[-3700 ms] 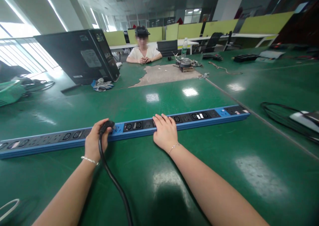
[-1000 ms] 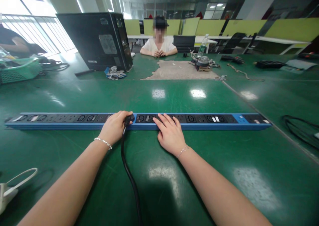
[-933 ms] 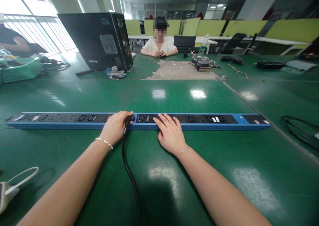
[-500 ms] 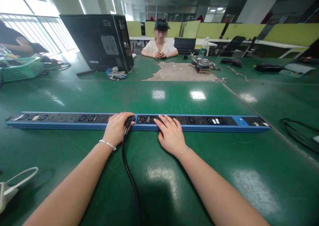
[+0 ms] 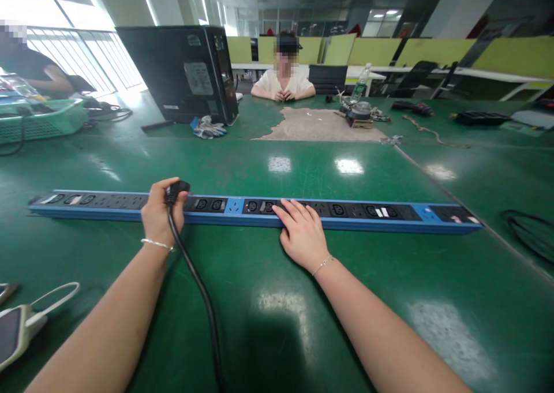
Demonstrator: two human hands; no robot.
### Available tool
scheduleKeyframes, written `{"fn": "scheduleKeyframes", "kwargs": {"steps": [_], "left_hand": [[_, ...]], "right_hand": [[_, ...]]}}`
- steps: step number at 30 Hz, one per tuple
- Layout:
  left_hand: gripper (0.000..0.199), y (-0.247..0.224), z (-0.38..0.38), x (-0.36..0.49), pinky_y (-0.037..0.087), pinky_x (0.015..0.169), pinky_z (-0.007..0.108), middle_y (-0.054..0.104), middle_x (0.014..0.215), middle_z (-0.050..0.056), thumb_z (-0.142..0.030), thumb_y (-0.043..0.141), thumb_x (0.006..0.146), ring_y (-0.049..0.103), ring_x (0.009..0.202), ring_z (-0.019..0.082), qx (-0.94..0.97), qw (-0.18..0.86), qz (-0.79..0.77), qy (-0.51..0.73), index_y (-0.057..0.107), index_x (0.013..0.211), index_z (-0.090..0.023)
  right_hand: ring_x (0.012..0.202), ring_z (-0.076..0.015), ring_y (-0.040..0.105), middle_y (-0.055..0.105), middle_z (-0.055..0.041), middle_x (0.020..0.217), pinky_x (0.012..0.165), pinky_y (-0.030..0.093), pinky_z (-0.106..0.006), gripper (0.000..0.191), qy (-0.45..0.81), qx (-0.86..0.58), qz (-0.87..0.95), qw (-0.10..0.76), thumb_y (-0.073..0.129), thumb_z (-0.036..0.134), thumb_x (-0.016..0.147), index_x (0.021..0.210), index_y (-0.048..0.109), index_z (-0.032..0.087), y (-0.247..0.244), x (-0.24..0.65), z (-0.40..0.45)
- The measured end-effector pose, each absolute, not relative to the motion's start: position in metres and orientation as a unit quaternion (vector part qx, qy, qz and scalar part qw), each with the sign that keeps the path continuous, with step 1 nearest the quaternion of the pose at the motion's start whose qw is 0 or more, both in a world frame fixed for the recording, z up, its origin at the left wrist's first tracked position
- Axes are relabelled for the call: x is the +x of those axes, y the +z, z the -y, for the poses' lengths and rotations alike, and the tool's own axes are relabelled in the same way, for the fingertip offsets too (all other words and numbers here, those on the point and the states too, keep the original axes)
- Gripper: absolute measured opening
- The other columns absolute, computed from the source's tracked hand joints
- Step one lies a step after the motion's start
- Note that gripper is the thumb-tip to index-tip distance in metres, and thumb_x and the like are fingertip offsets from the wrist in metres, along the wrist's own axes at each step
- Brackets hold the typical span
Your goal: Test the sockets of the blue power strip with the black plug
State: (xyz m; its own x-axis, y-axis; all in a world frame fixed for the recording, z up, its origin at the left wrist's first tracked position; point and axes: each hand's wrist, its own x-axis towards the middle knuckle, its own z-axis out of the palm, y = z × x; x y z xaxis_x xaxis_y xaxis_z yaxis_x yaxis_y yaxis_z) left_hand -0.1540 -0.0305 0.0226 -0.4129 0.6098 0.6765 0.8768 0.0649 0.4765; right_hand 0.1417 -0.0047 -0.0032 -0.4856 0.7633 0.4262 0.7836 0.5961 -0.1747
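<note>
A glossy green desk with a ragged beige patch near its far edge fills the frame. A long blue power strip lies across the middle, a black computer case stands upper left with gloves just beside it, and a pale-cased device lies lower left.

Before me a long blue power strip lies flat, sockets up; I hold a corded black plug at its left half.

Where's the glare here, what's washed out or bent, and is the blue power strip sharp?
Head view: bright reflections on the green tabletop; head view, upper left: windows washed out; head view: computer tower leans, probably wide-angle distortion; head view: power strip fairly sharp.
</note>
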Motion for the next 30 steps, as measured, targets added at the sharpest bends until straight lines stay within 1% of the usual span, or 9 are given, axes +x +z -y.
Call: {"fn": "scheduleKeyframes", "kwargs": {"steps": [2, 7, 15, 20, 24, 30], "left_hand": [[0.036, 0.022, 0.034, -0.175, 0.046, 0.08, 0.029, 0.064, 0.099, 0.002, -0.038, 0.058, 0.079, 0.059, 0.085, 0.016, -0.52, 0.142, 0.723, -0.432, 0.058, 0.11, -0.02], [0.037, 0.016, 0.038, -0.198, 0.047, 0.08, 0.032, 0.066, 0.097, 0.004, -0.038, 0.057, 0.078, 0.061, 0.084, 0.018, -0.572, 0.052, 0.724, -0.383, 0.058, 0.11, -0.02], [0.035, 0.011, 0.037, -0.207, 0.046, 0.085, 0.032, 0.067, 0.101, 0.004, -0.038, 0.056, 0.078, 0.062, 0.091, 0.018, -0.614, 0.02, 0.696, -0.371, 0.056, 0.109, -0.021], [0.037, 0.013, 0.039, -0.207, 0.046, 0.083, 0.032, 0.066, 0.1, 0.004, -0.038, 0.054, 0.079, 0.061, 0.088, 0.018, -0.638, -0.02, 0.699, -0.322, 0.056, 0.111, -0.02], [0.037, 0.014, 0.039, -0.208, 0.046, 0.083, 0.032, 0.065, 0.103, 0.004, -0.041, 0.052, 0.079, 0.06, 0.089, 0.019, -0.648, -0.021, 0.696, -0.309, 0.056, 0.11, -0.021], [0.042, 0.011, 0.038, -0.21, 0.046, 0.083, 0.035, 0.065, 0.098, 0.005, -0.048, 0.051, 0.078, 0.061, 0.089, 0.023, -0.645, 0.011, 0.705, -0.296, 0.059, 0.11, -0.022]], "right_hand": [[0.13, -0.019, 0.034, 0.043, 0.0006, 0.141, 0.108, 0.021, -0.04, 0.051, -0.023, -0.448, 0.862, 0.236, 0.045, 0.018, 0.081, 0.131, 0.047, 0.028, -0.004, 0.142, 0.004], [0.13, -0.0188, 0.034, 0.043, 0.0009, 0.141, 0.108, 0.021, -0.039, 0.051, -0.03, -0.449, 0.861, 0.238, 0.046, 0.017, 0.08, 0.13, 0.048, 0.028, -0.005, 0.143, 0.003], [0.13, -0.0181, 0.035, 0.044, 0.001, 0.141, 0.108, 0.023, -0.039, 0.051, -0.041, -0.446, 0.862, 0.237, 0.047, 0.017, 0.08, 0.13, 0.048, 0.028, -0.006, 0.142, 0.003], [0.129, -0.0187, 0.036, 0.045, 0.0, 0.14, 0.107, 0.023, -0.04, 0.051, -0.049, -0.444, 0.862, 0.24, 0.047, 0.017, 0.08, 0.13, 0.048, 0.028, -0.007, 0.142, 0.002], [0.129, -0.0189, 0.036, 0.045, 0.0, 0.14, 0.107, 0.024, -0.04, 0.05, -0.055, -0.445, 0.861, 0.239, 0.047, 0.017, 0.08, 0.13, 0.048, 0.027, -0.006, 0.142, 0.003], [0.129, -0.019, 0.036, 0.044, 0.0, 0.14, 0.107, 0.024, -0.04, 0.052, -0.065, -0.449, 0.859, 0.236, 0.047, 0.017, 0.079, 0.13, 0.047, 0.027, -0.007, 0.141, 0.002]]}}
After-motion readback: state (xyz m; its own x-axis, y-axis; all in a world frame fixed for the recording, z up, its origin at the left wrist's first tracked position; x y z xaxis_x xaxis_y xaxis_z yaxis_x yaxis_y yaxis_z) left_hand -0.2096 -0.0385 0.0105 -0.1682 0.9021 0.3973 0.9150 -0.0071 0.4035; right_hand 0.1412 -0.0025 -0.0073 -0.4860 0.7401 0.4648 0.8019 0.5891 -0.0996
